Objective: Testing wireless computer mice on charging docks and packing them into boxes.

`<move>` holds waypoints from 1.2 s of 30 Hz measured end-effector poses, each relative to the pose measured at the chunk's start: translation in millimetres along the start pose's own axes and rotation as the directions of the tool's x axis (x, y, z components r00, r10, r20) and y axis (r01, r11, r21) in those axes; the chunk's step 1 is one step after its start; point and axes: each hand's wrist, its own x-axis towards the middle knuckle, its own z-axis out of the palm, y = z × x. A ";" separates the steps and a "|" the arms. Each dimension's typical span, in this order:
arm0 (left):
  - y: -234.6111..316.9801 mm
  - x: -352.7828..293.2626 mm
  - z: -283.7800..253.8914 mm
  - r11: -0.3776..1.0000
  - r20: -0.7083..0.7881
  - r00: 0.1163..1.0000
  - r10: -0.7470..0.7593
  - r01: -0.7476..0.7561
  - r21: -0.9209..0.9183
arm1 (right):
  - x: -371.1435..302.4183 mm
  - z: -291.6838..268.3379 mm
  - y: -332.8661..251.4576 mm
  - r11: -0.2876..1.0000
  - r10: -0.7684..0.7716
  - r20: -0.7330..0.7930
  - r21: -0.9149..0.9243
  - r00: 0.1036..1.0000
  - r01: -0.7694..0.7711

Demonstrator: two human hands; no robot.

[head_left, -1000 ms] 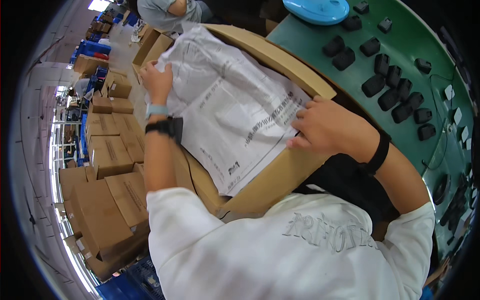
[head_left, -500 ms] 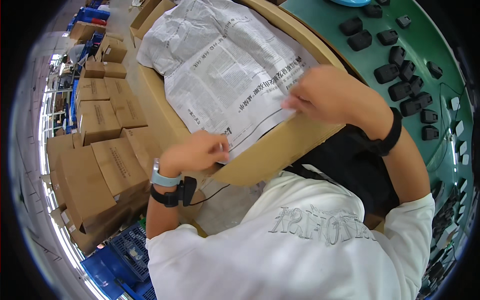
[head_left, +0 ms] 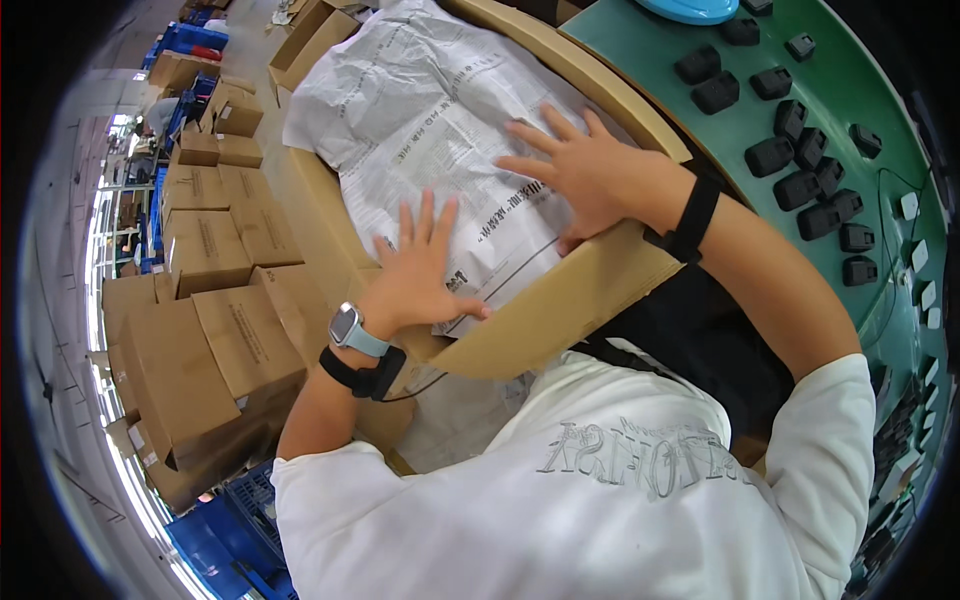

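Observation:
A sheet of newspaper [head_left: 400, 130] lies crumpled across the inside of an open cardboard box [head_left: 550, 315], hiding whatever is beneath it. My left hand [head_left: 415, 270] rests on the paper near the box's near left corner, fingers spread. Toward the right side, my right hand [head_left: 590, 175] is also spread flat on the sheet, its wrist by the near right corner. Neither hand grips anything. The paper's far left edge hangs over the box wall.
Stacked closed cardboard cartons [head_left: 205, 240] stand on the left, with blue plastic crates [head_left: 225, 530] below them. Along the right runs a green table [head_left: 650, 45] bearing several black blocky devices [head_left: 770, 157], a cable and a blue round lid [head_left: 700, 8].
Both hands have moved forward from the newspaper's near edge onto its surface. Their curled fingers have spread out flat.

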 end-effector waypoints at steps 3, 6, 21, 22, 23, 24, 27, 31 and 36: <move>-28.3 6.4 12.8 0.974 -0.118 0.987 0.111 -0.131 -0.184 | 4.2 15.3 0.4 0.995 0.051 0.074 0.084 0.996 -0.057; -53.7 35.1 -70.1 0.902 0.000 0.998 0.063 -0.057 -0.427 | 1.5 0.8 1.9 0.990 0.043 0.110 0.129 0.993 -0.057; -115.5 305.4 -94.8 0.933 -0.482 0.840 -0.251 0.076 -0.353 | -3.4 1.9 -3.1 0.990 0.051 0.164 0.120 0.985 -0.071; -114.7 309.6 -96.6 0.932 -0.482 0.840 -0.248 0.073 -0.354 | -4.1 0.8 -2.4 0.988 0.051 0.165 0.133 0.985 -0.074; -114.9 312.8 -97.9 0.905 -0.495 0.807 -0.321 0.107 -0.412 | -4.6 0.5 -1.9 0.987 0.050 0.166 0.145 0.985 -0.075; -114.7 316.2 -100.0 0.873 -0.506 0.770 -0.390 0.136 -0.468 | -4.7 1.1 -0.9 0.986 0.054 0.166 0.144 0.985 -0.078; -114.5 318.6 -94.6 0.912 -0.560 0.744 -0.363 0.162 -0.376 | -3.9 1.6 0.6 0.980 0.052 0.147 0.185 0.988 -0.079; -164.5 280.6 -77.5 0.659 -0.638 0.617 -0.461 -0.243 -0.712 | -4.1 -0.9 -3.2 0.979 0.020 0.147 0.197 0.989 -0.049; -183.7 227.5 -9.8 0.857 -0.576 0.635 -0.514 0.349 -0.380 | -0.3 0.6 -0.6 0.975 0.050 0.168 0.205 0.984 -0.085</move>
